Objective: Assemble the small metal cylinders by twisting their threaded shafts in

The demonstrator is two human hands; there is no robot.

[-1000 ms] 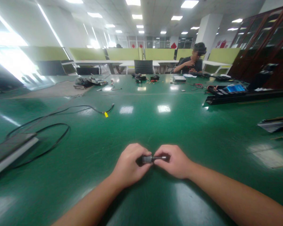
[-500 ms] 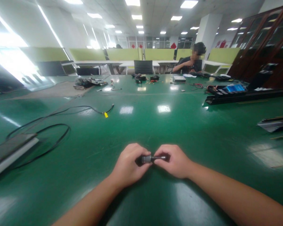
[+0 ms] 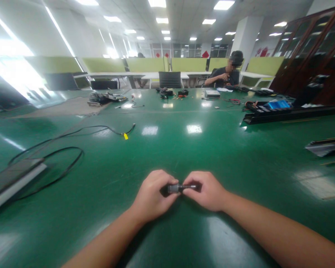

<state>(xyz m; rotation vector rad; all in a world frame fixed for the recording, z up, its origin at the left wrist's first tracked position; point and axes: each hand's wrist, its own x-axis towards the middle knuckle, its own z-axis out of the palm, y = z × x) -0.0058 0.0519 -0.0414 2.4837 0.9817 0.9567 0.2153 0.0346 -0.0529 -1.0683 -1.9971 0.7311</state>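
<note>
Left hand (image 3: 152,195) and right hand (image 3: 209,191), fingers (image 3: 167,179) closed, pinch opposite ends of a black-and-grey cylindrical object (image 3: 173,188) over a glossy green worktop (image 3: 162,154).

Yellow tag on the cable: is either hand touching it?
No, the left hand and right hand hold a small dark object, well apart from the yellow tag.
</note>
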